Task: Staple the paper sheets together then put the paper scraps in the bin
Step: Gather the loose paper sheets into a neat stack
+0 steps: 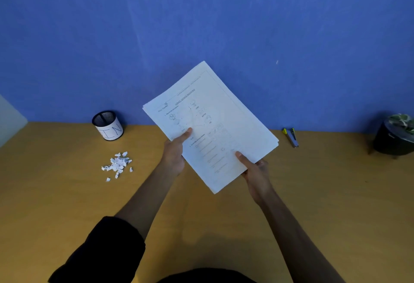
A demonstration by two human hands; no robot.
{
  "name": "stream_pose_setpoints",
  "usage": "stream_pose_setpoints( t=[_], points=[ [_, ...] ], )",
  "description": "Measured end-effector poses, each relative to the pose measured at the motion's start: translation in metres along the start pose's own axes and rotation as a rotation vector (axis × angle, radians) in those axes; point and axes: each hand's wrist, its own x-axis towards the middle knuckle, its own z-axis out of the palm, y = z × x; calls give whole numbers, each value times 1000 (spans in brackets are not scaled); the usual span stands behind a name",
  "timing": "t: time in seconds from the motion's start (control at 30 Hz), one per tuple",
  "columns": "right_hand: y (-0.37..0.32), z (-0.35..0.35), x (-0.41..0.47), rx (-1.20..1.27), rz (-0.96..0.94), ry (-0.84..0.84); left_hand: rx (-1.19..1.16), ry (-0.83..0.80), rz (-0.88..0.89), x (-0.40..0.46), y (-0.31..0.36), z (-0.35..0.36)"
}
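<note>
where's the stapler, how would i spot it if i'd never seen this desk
Follow the line where the wooden desk meets the blue wall, right of the held paper sheets. The stapler lies flat there, a small grey bar with yellow-green tips, left of the dark plant pot and far slimmer.

We count one stack of paper sheets [210, 123], one bin [108, 125] and one stapler [291, 137]. We see one heap of paper scraps [117, 165] and one potted plant [395, 136].

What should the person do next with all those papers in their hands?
Probably set the paper sheets down and reach for the stapler. Both the left hand and the right hand hold the sheets, and the stapler lies untouched on the table to the right.
</note>
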Motion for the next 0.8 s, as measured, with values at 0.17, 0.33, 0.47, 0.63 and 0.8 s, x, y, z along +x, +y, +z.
stream_pose_setpoints(
  t=[0.17,0.33,0.47,0.63,0.8],
  points=[
    [-17,-12,9,-160,-121,81,-11,-49,49,7,23,-15],
    [-28,-29,15,-323,-210,78,201,-119,65,16,49,-44],
    [-30,-36,18,-392,-244,73,448,-181,65,18,70,-64],
    [-21,-36,23,-520,-242,22,670,-298,42,11,65,-64],
    [-12,-36,25,-578,-238,31,699,-247,102,14,32,-63]
  ],
)
